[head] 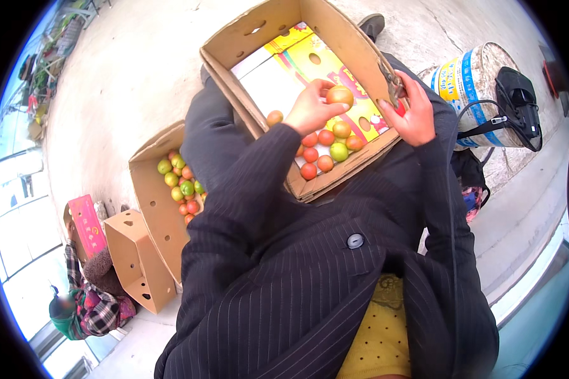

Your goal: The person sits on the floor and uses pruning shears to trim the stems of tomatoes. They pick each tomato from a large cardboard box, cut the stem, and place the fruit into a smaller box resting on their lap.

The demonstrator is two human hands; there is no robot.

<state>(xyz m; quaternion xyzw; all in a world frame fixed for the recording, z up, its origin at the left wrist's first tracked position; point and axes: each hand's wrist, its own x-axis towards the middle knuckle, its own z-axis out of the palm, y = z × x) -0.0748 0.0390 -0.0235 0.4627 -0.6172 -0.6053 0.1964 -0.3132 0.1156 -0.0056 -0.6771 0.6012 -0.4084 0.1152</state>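
Observation:
My left hand (pixel 315 106) holds an orange-red tomato (pixel 340 97) between thumb and fingers, above the inside of a cardboard box (pixel 261 33) on my lap. My right hand (pixel 411 111) is at the box's right wall, at a torn, frayed part of the rim (pixel 392 80), thumb inside and fingers over the edge. A red patch shows beneath that palm; I cannot tell what it is. Several red and orange tomatoes (pixel 311 154) and a green tomato (pixel 339 152) lie in the near corner. One orange tomato (pixel 274 117) rests by the left wall. Yellow printed card (pixel 308 59) lines the bottom.
At my left a second cardboard box (pixel 154 208) holds several green and red tomatoes (pixel 186 188). Beyond it are another carton (pixel 133 258) and a person (pixel 95 308) touching a pink carton (pixel 86 225). A white bucket (pixel 472 90) bearing writing, with a black strapped device (pixel 517 111), stands right.

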